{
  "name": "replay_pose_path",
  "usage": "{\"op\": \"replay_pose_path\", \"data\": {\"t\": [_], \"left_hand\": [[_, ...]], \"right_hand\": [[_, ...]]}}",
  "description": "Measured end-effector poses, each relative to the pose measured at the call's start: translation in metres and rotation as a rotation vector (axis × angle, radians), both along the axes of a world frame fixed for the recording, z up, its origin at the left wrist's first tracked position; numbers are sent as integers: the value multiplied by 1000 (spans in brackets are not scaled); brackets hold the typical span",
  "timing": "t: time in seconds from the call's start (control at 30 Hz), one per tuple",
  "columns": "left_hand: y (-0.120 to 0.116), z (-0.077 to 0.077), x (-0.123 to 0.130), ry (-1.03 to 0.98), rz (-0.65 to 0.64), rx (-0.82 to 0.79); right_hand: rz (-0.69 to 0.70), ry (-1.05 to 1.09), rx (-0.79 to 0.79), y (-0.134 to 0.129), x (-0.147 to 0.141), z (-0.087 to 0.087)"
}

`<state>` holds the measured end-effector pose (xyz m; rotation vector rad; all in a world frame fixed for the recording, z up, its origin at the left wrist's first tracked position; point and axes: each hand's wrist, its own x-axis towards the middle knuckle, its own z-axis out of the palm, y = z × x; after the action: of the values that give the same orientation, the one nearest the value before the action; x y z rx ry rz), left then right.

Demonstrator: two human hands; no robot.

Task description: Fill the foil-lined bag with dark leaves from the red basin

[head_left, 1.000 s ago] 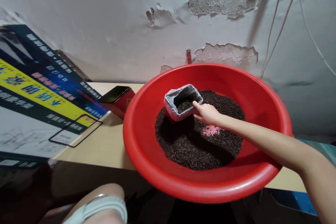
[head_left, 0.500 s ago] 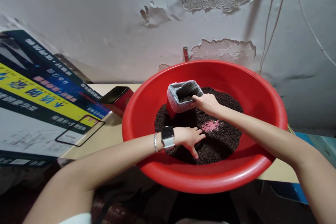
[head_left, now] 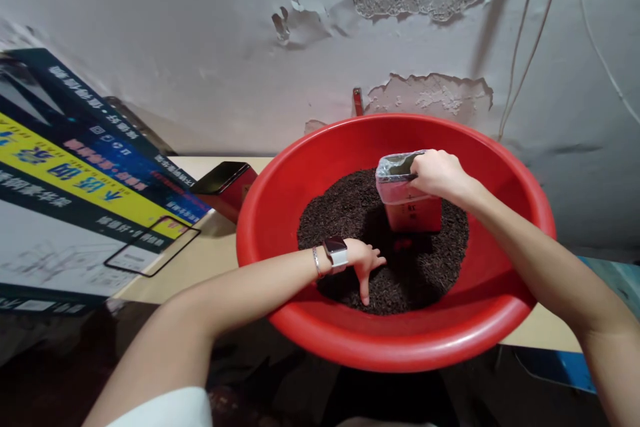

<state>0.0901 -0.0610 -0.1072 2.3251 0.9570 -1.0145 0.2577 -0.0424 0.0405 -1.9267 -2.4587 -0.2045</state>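
Observation:
A wide red basin (head_left: 505, 180) holds a spread of dark loose tea leaves (head_left: 335, 207). My right hand (head_left: 437, 173) grips the upper right rim of a red tin (head_left: 411, 215) lined with a clear plastic bag (head_left: 393, 167). The tin stands nearly upright over the leaves; whether its base touches them I cannot tell. My left hand (head_left: 365, 265), with a watch (head_left: 335, 251) on the wrist, rests low over the leaves, its fingers spread and holding nothing.
Left of the basin, a second red tin with a dark top (head_left: 225, 187) stands on the pale table (head_left: 200, 257). Large printed boxes (head_left: 85, 193) lean farther left. Behind is a peeling wall (head_left: 210, 60) with hanging cables (head_left: 525, 40).
The tin has moved right and turned from tilted to nearly upright, showing its printed side. The pink patch among the leaves no longer shows. My left hand stays almost in place, fingers spread.

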Motion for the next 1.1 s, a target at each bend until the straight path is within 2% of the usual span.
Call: {"op": "replay_pose_path", "data": {"t": [0.2, 0.37, 0.43, 0.57, 0.63, 0.73, 0.77, 0.9, 1.0, 1.1], "left_hand": [[6, -9, -4, -21, 9, -7], [8, -13, -5, -34, 0, -2], [8, -13, -4, -35, -6, -3], [9, -13, -2, -70, 34, -4], [9, -14, -3, -66, 40, -7], [10, -15, -5, -64, 64, 19], [10, -16, -5, -69, 76, 30], [10, -18, -8, -82, 112, 38], [10, -21, -8, -71, 101, 45], [9, -22, -7, -65, 79, 43]], "right_hand": [[18, -52, -66, 3, -8, -16], [112, -135, -95, -3, -11, -22], [147, -172, -176, -7, -9, -21], [223, -134, -467, -3, 4, -11], [185, -93, -406, 4, 16, -5], [91, -81, -180, 18, 33, -2], [85, -85, -177, 23, 37, -4], [111, -177, -342, 37, 35, -30], [119, -219, -229, 41, 23, -47], [176, -212, -113, 43, 16, -54]]}}
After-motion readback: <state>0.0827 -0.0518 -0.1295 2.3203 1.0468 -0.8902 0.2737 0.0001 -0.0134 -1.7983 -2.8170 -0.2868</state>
